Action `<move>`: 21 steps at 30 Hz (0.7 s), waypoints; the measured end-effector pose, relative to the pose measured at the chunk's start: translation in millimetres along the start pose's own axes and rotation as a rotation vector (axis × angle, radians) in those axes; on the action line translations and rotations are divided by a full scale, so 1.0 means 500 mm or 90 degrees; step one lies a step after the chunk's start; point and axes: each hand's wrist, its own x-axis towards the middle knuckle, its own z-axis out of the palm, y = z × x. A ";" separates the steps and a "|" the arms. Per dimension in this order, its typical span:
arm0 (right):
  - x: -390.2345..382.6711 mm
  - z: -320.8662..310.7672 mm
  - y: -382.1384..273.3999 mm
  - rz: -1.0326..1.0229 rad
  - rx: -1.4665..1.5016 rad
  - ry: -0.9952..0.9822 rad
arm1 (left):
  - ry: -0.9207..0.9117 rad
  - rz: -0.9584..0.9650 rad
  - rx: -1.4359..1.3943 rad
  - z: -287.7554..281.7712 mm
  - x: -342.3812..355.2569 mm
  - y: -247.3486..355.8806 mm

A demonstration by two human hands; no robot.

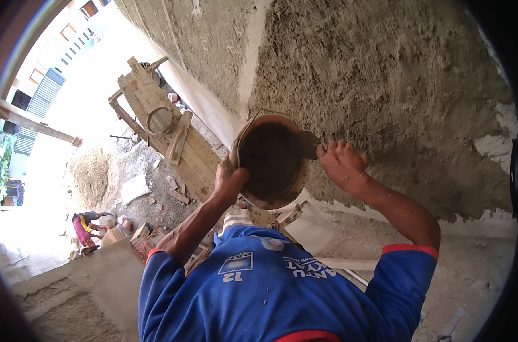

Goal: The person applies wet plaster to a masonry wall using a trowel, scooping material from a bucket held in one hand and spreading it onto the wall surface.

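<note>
In front of my chest a bucket (270, 118) tips its mouth toward me, with dark wet mortar (269, 159) inside. My left hand (230, 179) is closed on its left rim, thumb over the edge. My right hand (344, 164) is wrapped round the handle of a trowel (307, 145). The trowel's mortar-darkened blade lies at the bucket's right rim, partly over the opening. Beyond both hands rises a rough wall (384, 85) coated in grey-brown mortar, with a smoother pale strip at its left.
A wooden plank scaffold (196, 165) runs along the wall at left, carrying a round mortar-crusted container (160, 121) and a loose board (179, 138). Far below lie a sand heap (94, 176) and broken bricks (178, 196). Another person (88, 228) bends over down there at lower left.
</note>
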 end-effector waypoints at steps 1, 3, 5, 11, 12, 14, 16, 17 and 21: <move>-0.005 0.027 -0.005 0.024 0.051 0.007 | -0.015 0.034 -0.011 0.015 0.001 0.010; -0.026 0.072 -0.018 0.052 0.110 0.012 | -0.035 0.033 0.009 0.038 0.001 0.031; -0.046 0.098 -0.029 0.041 0.357 -0.089 | -0.048 0.037 0.025 0.058 0.002 0.032; -0.117 0.133 -0.097 0.059 0.674 -0.085 | -0.064 0.045 0.021 0.109 -0.024 0.044; -0.132 0.132 -0.096 0.083 0.713 -0.055 | -0.060 0.015 0.012 0.110 -0.034 0.055; -0.162 0.137 -0.080 0.106 0.711 -0.076 | -0.064 -0.012 0.003 0.117 -0.047 0.056; -0.190 0.146 -0.078 0.135 0.703 -0.090 | -0.065 -0.017 -0.051 0.114 -0.047 0.036; -0.204 0.166 -0.088 0.156 0.707 -0.027 | -0.077 -0.001 -0.054 0.118 -0.044 0.027; -0.226 0.151 -0.067 0.141 0.602 -0.037 | -0.033 -0.005 -0.018 0.139 -0.062 0.020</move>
